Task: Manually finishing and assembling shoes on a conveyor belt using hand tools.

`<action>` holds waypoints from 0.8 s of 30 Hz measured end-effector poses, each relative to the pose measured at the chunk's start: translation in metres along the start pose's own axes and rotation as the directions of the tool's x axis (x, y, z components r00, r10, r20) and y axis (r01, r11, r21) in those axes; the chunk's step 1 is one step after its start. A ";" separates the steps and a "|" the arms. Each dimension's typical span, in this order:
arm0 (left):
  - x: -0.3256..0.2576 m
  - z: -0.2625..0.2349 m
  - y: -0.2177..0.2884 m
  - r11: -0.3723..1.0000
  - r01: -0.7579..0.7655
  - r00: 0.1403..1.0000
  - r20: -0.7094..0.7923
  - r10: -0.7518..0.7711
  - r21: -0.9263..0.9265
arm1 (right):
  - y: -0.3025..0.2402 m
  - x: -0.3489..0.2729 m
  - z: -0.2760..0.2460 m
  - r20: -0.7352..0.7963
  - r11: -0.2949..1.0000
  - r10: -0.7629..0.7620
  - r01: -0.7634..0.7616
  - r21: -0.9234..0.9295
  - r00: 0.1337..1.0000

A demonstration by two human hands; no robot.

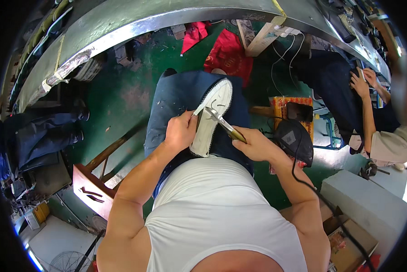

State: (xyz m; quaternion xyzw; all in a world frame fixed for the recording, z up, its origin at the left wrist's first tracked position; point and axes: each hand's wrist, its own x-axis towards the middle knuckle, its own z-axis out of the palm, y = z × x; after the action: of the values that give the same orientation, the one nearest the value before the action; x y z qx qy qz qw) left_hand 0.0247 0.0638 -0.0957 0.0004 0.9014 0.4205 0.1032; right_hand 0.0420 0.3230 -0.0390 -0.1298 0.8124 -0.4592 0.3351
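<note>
A shoe (221, 96) rests sole up across my lap, its white underside edged with dark stitching. Small dark curved marks or loose bits lie on the sole's forepart. My left hand (181, 131) is closed on the shoe's left edge, thumb near the middle of the sole. In my right hand (254, 143) is a pair of pliers (222, 121) with a metal head and olive-yellow handles. The head touches or hovers just over the middle of the sole; I cannot tell which. How far the plier jaws are apart is too small to make out.
A metal-edged workbench (135, 28) curves across the front. Red cloth bags (230, 56) lie on the green floor. At right a black cap-like item (294, 141) hangs by a cable, near a co-worker's hands (361, 84). A wooden stool (92, 190) stands at left.
</note>
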 end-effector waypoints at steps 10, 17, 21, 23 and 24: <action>-0.015 0.038 -0.012 0.968 -0.211 0.976 -0.081 0.201 -0.137 | -0.051 0.022 -0.050 0.354 0.853 0.387 -0.185 -0.488 0.851; 0.003 0.049 -0.038 0.326 0.344 0.920 0.386 0.072 -0.880 | -0.010 0.020 0.001 0.024 0.888 0.144 -0.119 -0.444 0.989; 0.013 0.054 -0.037 0.506 0.326 0.915 0.402 0.044 -0.798 | 0.012 0.009 0.054 -0.274 0.992 0.102 -0.120 -0.047 0.956; 0.017 0.060 -0.044 0.706 0.210 0.941 0.337 0.043 -0.676 | 0.020 0.004 0.036 -0.121 0.973 0.229 -0.227 0.031 0.966; 0.019 0.062 -0.043 0.706 0.222 0.937 0.349 0.037 -0.673 | 0.018 0.001 0.021 0.028 0.931 0.351 -0.352 0.095 0.936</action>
State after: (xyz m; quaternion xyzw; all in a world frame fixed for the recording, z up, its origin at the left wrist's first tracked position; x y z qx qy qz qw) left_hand 0.0214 0.0848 -0.1704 -0.0132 0.6406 0.7191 0.2691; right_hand 0.0567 0.3184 -0.0621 0.0317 0.7972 -0.4306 0.4219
